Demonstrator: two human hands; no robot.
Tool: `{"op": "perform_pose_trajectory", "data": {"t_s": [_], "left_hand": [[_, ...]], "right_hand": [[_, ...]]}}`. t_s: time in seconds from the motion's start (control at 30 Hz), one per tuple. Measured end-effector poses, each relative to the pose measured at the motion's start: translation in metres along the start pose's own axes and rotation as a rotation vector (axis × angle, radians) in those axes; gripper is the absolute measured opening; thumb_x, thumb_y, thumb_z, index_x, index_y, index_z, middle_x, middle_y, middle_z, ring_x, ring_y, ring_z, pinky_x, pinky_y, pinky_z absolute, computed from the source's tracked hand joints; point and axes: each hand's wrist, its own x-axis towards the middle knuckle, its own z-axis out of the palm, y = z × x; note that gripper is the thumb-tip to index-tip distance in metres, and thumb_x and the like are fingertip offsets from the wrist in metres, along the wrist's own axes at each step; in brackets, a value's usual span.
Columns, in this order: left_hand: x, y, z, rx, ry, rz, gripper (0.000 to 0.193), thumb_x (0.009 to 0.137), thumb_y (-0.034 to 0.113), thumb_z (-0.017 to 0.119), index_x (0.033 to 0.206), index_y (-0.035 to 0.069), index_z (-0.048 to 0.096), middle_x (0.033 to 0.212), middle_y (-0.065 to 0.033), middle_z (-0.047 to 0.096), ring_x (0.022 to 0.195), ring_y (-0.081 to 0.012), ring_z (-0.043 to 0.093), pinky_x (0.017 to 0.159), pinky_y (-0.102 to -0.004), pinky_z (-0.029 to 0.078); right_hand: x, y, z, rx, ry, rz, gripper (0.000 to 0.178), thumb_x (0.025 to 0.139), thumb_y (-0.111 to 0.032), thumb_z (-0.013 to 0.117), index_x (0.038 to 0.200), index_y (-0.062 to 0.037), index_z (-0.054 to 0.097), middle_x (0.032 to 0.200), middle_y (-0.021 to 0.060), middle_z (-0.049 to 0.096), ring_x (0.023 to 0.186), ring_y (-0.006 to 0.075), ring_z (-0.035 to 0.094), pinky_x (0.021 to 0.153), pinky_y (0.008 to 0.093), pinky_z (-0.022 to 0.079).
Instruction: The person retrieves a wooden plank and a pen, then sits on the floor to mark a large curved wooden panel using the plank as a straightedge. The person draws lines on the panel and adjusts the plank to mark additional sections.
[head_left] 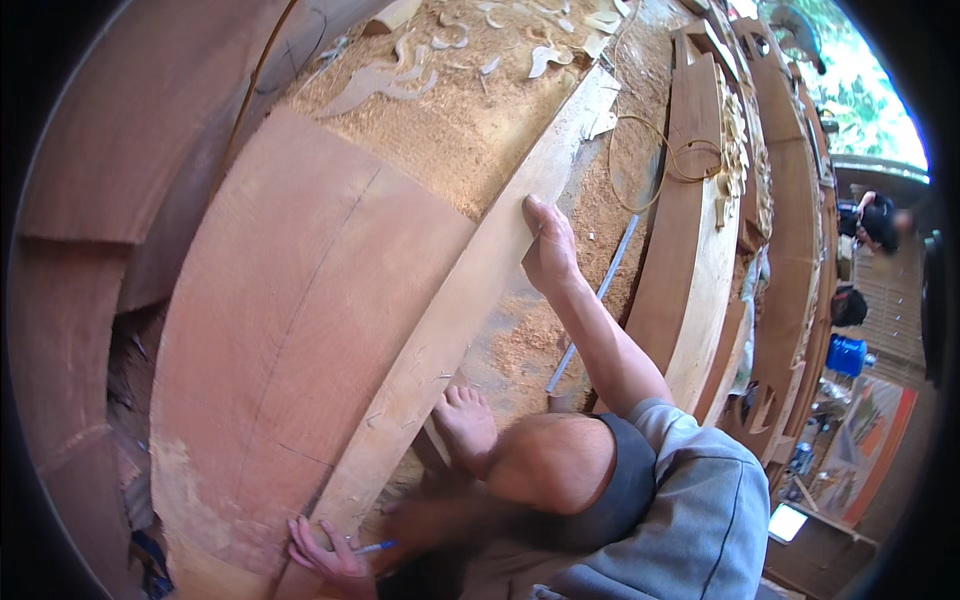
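A woodworking shop spreads around the work, with sawdust (455, 150) and curled offcuts (545, 60) across the top of the frame, stacked timbers (675, 220) at the upper right, and another person (878, 222) far off at the right edge. A broad reddish wooden slab (300, 290) fills the left half, a dark pencil-like line running along its length and a shorter one crossing low down. A long pale board (430, 350) lies along the slab's right edge, slanting from the upper middle to the lower left. The right hand (550, 248) grips that board's edge above the centre, its fingers bent in close with the thumb toward the top. The left hand (330, 555), at the bottom left, rests its partly bent, slightly spread fingers at the board's lower end; a blue pen (375, 547) shows against it (whether the fingers pinch it, I cannot tell). A bare foot (465, 425) stands just beside the board, below the centre, near a bent knee (560, 465). A thin grey bar (595, 300) and a looped yellowish cord (660, 150) lie right of the right hand and above it.
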Motion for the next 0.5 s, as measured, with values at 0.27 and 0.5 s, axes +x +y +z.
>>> {"op": "perform_pose_trajectory", "data": {"t_s": [0.27, 0.5], "left_hand": [[0.0, -0.004, 0.002, 0.014, 0.059, 0.054, 0.054, 0.101, 0.044, 0.038, 0.131, 0.0, 0.048, 0.133, -0.0295, 0.045, 0.123, -0.0482, 0.046, 0.092, -0.063, 0.04], [0.001, 0.001, -0.002, -0.013, 0.066, -0.003, 0.054, 0.101, 0.044, 0.039, 0.132, 0.001, 0.049, 0.133, -0.0283, 0.046, 0.123, -0.0476, 0.047, 0.092, -0.0622, 0.039]], "right_hand": [[-0.02, -0.01, 0.036, 0.082, -0.055, -0.027, 0.037, 0.094, -0.019, 0.059, 0.124, 0.0009, 0.049, 0.118, 0.0121, 0.059, 0.108, 0.022, 0.058, 0.093, 0.0395, 0.05], [-0.008, 0.002, 0.034, 0.118, -0.027, 0.026, 0.034, 0.095, -0.018, 0.059, 0.122, 0.0013, 0.051, 0.115, 0.0117, 0.061, 0.107, 0.0213, 0.059, 0.091, 0.0385, 0.051]]}}
